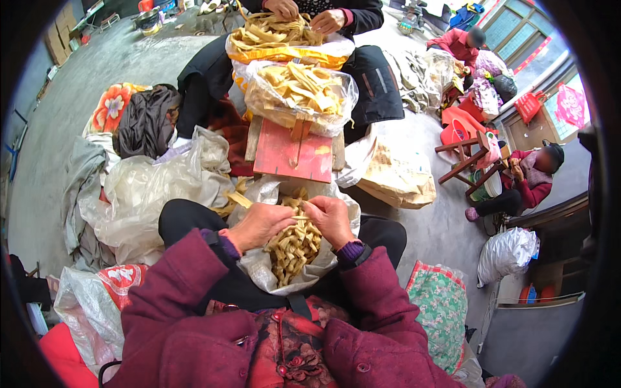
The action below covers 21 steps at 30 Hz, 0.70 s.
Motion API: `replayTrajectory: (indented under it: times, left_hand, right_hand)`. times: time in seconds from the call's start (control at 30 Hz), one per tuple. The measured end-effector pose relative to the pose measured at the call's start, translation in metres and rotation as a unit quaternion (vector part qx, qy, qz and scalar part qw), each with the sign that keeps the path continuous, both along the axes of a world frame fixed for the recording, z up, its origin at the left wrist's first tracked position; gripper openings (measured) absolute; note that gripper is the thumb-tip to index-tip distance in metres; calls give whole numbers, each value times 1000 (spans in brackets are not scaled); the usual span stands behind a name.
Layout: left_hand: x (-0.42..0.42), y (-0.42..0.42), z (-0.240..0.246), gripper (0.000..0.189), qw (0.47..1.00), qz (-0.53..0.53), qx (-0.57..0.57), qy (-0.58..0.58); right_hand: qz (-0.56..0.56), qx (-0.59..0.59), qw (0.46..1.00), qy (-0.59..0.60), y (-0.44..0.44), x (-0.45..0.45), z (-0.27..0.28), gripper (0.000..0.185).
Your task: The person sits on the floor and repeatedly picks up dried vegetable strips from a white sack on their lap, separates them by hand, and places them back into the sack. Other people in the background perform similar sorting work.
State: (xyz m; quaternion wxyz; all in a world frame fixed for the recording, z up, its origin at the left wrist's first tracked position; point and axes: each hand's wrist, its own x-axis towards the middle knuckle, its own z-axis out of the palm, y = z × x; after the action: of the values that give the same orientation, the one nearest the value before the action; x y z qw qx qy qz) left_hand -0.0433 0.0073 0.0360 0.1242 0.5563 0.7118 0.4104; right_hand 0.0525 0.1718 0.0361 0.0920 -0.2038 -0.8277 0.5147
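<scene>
My left hand (pixel 262 225) and my right hand (pixel 333 220) meet above my lap. Between them, both sets of fingers pinch the upper end of a thick braided piece of dried, straw-coloured husk strips (pixel 295 250). Its knotted length hangs down onto a whitish woven plastic sack (pixel 252 264) spread across my knees. The fingertips partly hide the strips they grip. Some loose husk strips (pixel 236 198) stick out at the left, beside my left hand.
Ahead stands a wooden bench with a red top (pixel 291 153), bearing a clear plastic bag of husk strips (pixel 301 92). Behind it, a person's hands (pixel 328 21) work over another full bag. Plastic sheeting (pixel 145 194) lies left, a paper sack (pixel 398 174) right. Two more people sit farther right.
</scene>
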Motion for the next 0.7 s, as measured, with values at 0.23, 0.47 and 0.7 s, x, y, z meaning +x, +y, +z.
replayTrajectory:
  times: [0.23, 0.47, 0.7]
  left_hand:
    - [-17, -8, 29, 19, 981, -94, -33, -165]
    - [-3, 4, 12, 21, 893, -42, 2, -447]
    - [15, 6, -11, 22, 700, -124, -109, -695]
  right_hand:
    - [280, -354, 885, -118, -18, 30, 30, 20]
    - [162, -346, 922, 67, -20, 15, 52, 26]
    - [207, -54, 976, -39, -16, 14, 34, 19]
